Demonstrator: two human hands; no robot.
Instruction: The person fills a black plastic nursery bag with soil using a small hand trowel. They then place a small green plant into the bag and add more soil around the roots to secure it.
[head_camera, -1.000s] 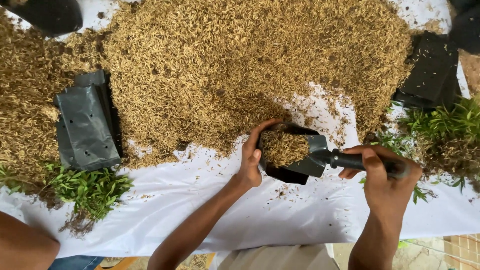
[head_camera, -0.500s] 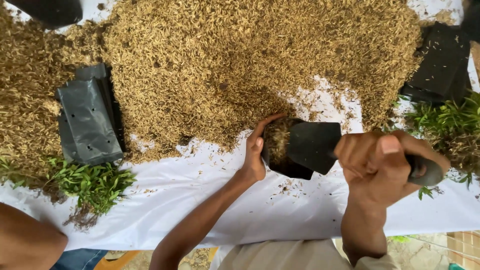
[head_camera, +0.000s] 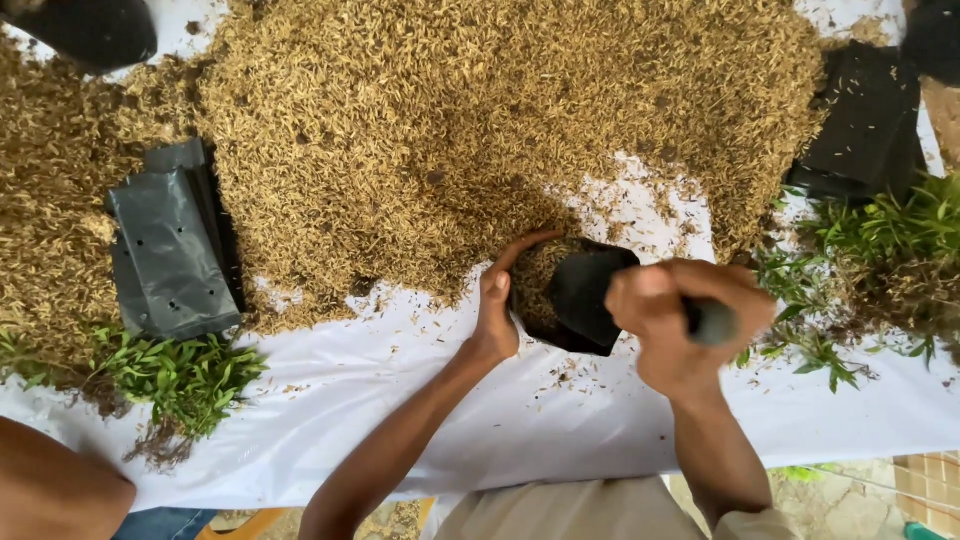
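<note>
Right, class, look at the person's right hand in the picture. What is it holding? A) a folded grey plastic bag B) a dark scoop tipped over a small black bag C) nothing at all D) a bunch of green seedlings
B: the right hand grips the handle of a dark scoop tilted over the small black bag, which the left hand steadies at the edge of the husk pile.

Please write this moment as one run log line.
left hand: holds black bag open | right hand: grip on scoop, tipped into bag | husk pile behind
</note>
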